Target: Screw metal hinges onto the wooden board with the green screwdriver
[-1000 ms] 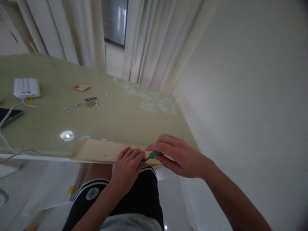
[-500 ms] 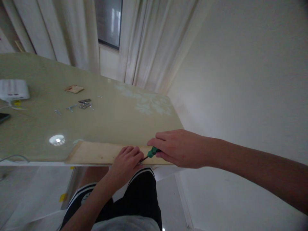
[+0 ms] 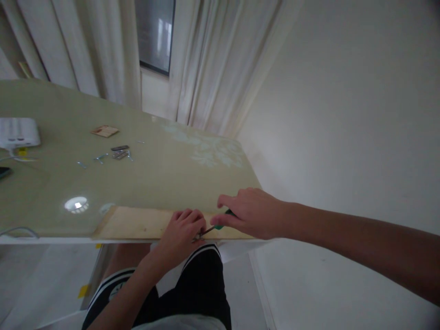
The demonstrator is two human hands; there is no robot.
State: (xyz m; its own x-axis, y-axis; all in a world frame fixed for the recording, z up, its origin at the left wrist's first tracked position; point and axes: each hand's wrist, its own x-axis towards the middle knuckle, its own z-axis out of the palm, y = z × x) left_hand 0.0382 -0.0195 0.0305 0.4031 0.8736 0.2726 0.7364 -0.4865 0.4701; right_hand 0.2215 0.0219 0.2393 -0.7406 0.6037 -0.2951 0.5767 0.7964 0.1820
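A pale wooden board (image 3: 134,222) lies along the front edge of the table. My right hand (image 3: 249,213) is closed round the green handle of a screwdriver (image 3: 219,226), whose shaft points left toward my left fingertips. My left hand (image 3: 184,229) rests on the board with its fingers bent and pressed together at the screwdriver's tip. A small shiny bit shows at those fingertips, too small to name, and the fingers hide most of it.
On the greenish table (image 3: 154,178) lie several screws (image 3: 99,158), small metal plates (image 3: 120,153) and a flat brown piece (image 3: 105,131). A white device (image 3: 20,132) with a cable and a dark phone-like object (image 3: 4,172) are at the left. A wall (image 3: 343,137) stands at the right.
My right hand has turned on the screwdriver handle, with the index finger now lifted and the thumb lying along it. My left hand stays in place. The view has shifted slightly.
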